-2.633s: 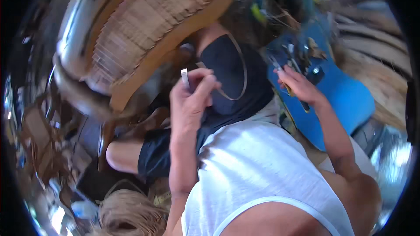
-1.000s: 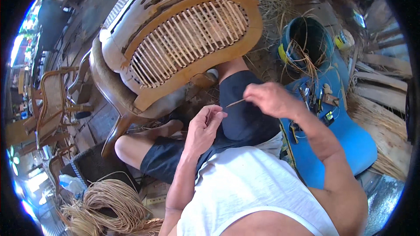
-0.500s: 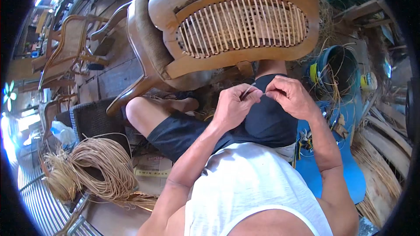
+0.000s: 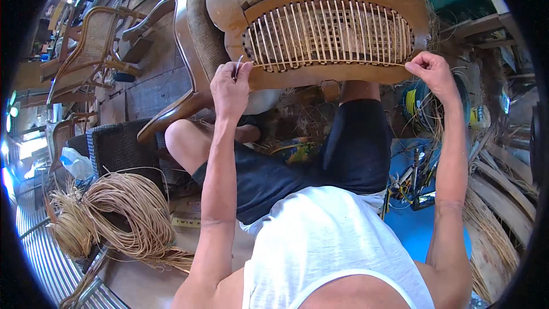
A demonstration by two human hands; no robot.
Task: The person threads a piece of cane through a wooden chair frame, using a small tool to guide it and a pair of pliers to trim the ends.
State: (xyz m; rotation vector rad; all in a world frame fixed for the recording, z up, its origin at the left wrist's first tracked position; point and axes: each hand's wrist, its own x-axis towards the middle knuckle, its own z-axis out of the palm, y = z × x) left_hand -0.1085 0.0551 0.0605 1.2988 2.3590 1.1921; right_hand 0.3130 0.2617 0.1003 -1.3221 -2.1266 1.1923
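A wooden chair [image 4: 354, 74] with a carved back is in front of me. Its oval panel [image 4: 326, 31] carries many upright cane strands over crossed strands behind them. Along the panel's lower edge runs a thin strand [image 4: 400, 64] between my hands. My left hand [image 4: 230, 88] pinches it at the panel's lower left, where a pale end pokes up past the fingers. My right hand [image 4: 436, 80] pinches it just beyond the lower right of the panel.
At left are another chair [image 4: 91, 51], a dark woven piece [image 4: 120, 143], a plastic bag [image 4: 77, 165] and coiled cane [image 4: 131, 212]. At right stand a bucket with loose strands [image 4: 423, 114] and a blue board [image 4: 403, 229] with hand tools, beside wooden pieces [image 4: 503, 189].
My hands were together above my lap; they have spread apart and risen to the chair panel's lower corners, drawing the strand out between them. The tools held 2.6 seconds ago are out of my right hand.
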